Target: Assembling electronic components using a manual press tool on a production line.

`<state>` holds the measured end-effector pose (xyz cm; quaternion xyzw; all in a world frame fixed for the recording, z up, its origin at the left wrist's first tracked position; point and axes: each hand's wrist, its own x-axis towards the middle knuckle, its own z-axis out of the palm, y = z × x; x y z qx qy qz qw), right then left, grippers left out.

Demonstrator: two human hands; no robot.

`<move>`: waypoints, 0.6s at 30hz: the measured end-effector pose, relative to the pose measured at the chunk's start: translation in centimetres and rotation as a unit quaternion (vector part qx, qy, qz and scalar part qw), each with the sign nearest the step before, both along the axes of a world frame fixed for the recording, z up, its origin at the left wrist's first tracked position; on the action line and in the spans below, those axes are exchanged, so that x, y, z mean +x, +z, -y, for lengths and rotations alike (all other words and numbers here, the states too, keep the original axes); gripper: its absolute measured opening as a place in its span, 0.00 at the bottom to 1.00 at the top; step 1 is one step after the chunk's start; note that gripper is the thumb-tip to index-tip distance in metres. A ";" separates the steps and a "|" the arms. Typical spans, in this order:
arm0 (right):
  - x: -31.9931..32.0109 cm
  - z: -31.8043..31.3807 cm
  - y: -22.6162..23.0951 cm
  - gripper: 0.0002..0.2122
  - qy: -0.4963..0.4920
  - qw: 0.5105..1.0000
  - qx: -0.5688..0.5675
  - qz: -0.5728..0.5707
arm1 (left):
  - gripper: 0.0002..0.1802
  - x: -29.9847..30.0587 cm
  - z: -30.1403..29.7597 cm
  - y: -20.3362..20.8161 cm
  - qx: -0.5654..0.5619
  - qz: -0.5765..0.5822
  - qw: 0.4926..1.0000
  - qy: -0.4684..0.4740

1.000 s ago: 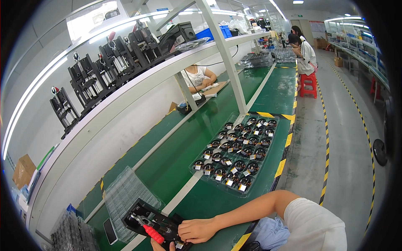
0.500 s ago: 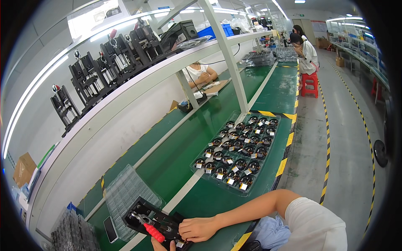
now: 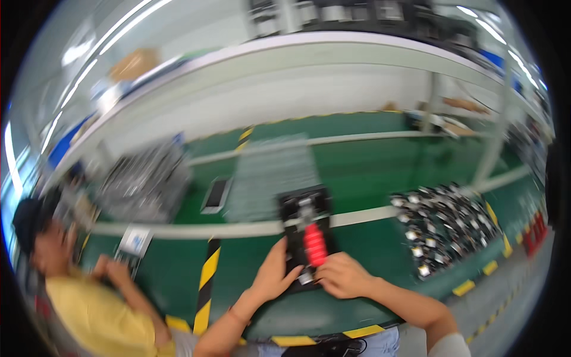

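In front of me on the green bench stands a black toggle clamp fixture (image 3: 289,217) with a red handle (image 3: 315,245). My left hand (image 3: 273,275) grips its near left side, fingers along the edge and thumb reaching over the front. Beside the thumb, a small white-labelled part (image 3: 306,277) sits at the fixture's near end; blur hides its kind. Closed with bent fingers, my right hand (image 3: 346,276) presses at the near right corner, just below the handle. Whatever its fingertips hold is hidden.
To the right lies a clear tray (image 3: 410,241) of black coiled parts with white labels. Behind the fixture are empty clear trays (image 3: 270,172) and a phone (image 3: 216,195); a tray stack (image 3: 146,187) stands farther left. A co-worker in yellow (image 3: 98,312) sits at left. A shelf (image 3: 333,56) spans above.
My view has swung left, bringing the co-worker and the stacked trays into sight. Both hands remain at the fixture; the left hand now shows more fully.
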<state>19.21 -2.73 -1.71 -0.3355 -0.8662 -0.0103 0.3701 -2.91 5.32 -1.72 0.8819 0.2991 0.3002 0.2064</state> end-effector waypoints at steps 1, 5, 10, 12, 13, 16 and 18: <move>-0.3 -0.1 0.3 0.06 -0.012 1.000 -0.002 0.009 | 0.42 -0.3 -0.2 0.0 -0.025 0.012 1.000 -0.007; -1.7 -0.6 0.5 0.07 0.009 1.000 -0.005 0.016 | 0.43 -1.7 0.4 0.3 -0.027 0.016 0.999 0.010; -1.1 0.0 0.5 0.08 -0.003 1.000 -0.012 0.010 | 0.43 -1.1 0.8 -0.3 -0.020 0.029 0.999 0.006; -1.2 0.1 0.5 0.08 -0.001 1.000 -0.013 0.008 | 0.43 -0.9 0.9 -0.3 -0.024 0.036 0.999 -0.001; -1.3 0.1 0.6 0.08 -0.001 1.000 -0.012 0.007 | 0.43 -1.3 0.9 -0.3 -0.027 0.036 0.999 -0.006; -1.2 0.0 0.6 0.08 -0.016 1.000 -0.018 0.008 | 0.43 -1.0 0.5 -0.3 -0.010 0.019 1.000 0.011; -1.3 -0.3 0.4 0.08 -0.005 1.000 -0.010 0.006 | 0.40 -1.2 0.8 -0.1 0.016 0.036 0.999 0.024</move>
